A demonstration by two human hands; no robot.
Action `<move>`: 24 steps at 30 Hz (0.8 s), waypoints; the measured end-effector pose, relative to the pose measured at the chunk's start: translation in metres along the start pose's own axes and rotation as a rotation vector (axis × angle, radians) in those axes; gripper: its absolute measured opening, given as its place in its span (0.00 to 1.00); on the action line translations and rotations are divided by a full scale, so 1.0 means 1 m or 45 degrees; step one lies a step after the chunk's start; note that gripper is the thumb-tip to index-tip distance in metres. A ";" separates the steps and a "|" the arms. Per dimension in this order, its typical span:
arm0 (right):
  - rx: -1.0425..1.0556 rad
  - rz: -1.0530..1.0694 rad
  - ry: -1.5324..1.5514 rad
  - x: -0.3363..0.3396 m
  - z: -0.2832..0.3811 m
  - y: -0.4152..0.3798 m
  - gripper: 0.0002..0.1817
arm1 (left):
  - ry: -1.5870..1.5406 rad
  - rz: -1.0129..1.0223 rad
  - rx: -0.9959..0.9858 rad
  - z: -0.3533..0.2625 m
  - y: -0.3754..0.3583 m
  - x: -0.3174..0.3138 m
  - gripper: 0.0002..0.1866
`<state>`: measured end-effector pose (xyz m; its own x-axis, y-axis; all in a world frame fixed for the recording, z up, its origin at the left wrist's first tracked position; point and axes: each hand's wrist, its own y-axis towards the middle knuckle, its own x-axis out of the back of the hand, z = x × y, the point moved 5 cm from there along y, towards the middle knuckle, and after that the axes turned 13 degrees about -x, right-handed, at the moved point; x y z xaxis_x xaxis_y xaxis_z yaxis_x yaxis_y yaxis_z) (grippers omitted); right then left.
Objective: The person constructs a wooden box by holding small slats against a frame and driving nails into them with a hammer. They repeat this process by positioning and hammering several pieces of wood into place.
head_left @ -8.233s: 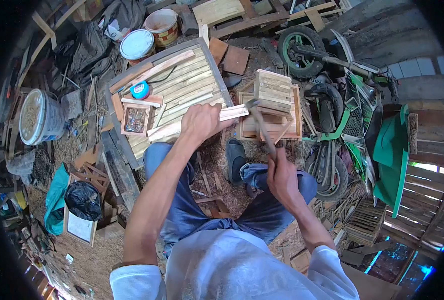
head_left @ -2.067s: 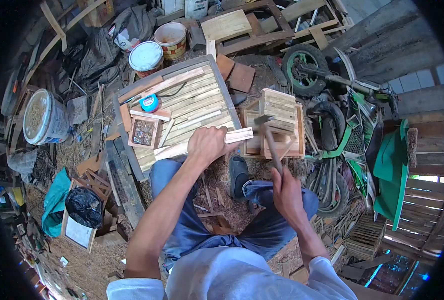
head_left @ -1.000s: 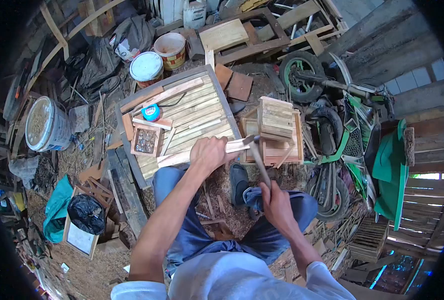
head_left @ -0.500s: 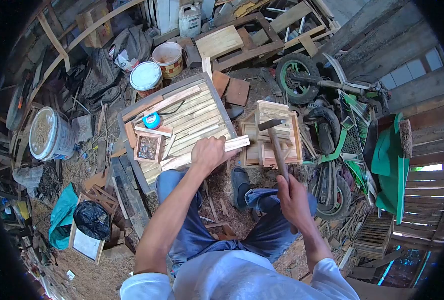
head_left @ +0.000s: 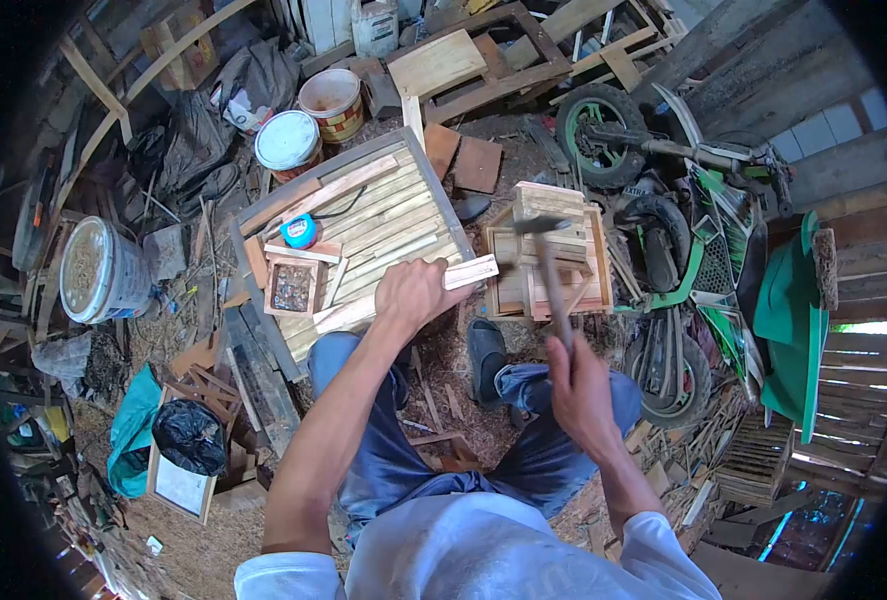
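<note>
My left hand (head_left: 414, 298) is wrapped over a pale wooden strip (head_left: 472, 271), whose right end juts past the edge of the slatted wooden work surface (head_left: 401, 204). In my right hand (head_left: 582, 395) is a hammer (head_left: 556, 292), gripped by its handle with the head raised. Slight motion blur softens the hammer head. Behind it stands a wooden box-like piece (head_left: 586, 228) made of slats. On the work surface are a small wooden box of nails (head_left: 292, 287), a blue tape measure (head_left: 301, 231) and several loose strips.
Two buckets, one with a white lid (head_left: 287, 140), stand beyond the work surface. A larger bucket (head_left: 104, 268) is at left. To the right are a green-framed motorbike (head_left: 699, 255) and a green plastic chair (head_left: 786, 320). Wood scraps litter the ground by my sandalled foot (head_left: 486, 360).
The hammer head has shifted slightly left and its handle has tilted with it. The camera view has moved a little. My left hand still holds the strip in nearly the same place.
</note>
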<state>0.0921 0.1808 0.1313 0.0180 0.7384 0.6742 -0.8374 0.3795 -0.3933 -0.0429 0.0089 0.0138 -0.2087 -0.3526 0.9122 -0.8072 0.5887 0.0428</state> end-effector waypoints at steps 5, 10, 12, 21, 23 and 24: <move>0.124 -0.013 -0.069 -0.028 -0.032 0.018 0.12 | -0.002 -0.005 -0.010 -0.003 -0.001 -0.001 0.31; 0.097 -0.013 -0.053 0.000 0.006 0.002 0.12 | -0.002 0.018 0.006 -0.005 -0.005 0.000 0.31; 0.146 -0.104 0.077 0.004 0.010 -0.004 0.12 | 0.032 -0.001 0.000 -0.006 -0.006 0.000 0.29; 0.053 0.007 -0.018 -0.003 0.006 -0.002 0.09 | 0.060 -0.026 -0.012 -0.007 -0.009 0.003 0.28; 0.133 -0.115 0.116 0.002 0.004 -0.003 0.09 | 0.064 -0.054 -0.010 -0.009 -0.009 0.005 0.28; 0.153 -0.150 0.163 -0.005 -0.009 0.000 0.09 | 0.076 -0.075 -0.011 -0.008 -0.009 0.005 0.28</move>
<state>0.0972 0.1827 0.1223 0.1825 0.7605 0.6231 -0.8843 0.4040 -0.2341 -0.0320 0.0072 0.0208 -0.1275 -0.3426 0.9308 -0.8124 0.5744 0.1001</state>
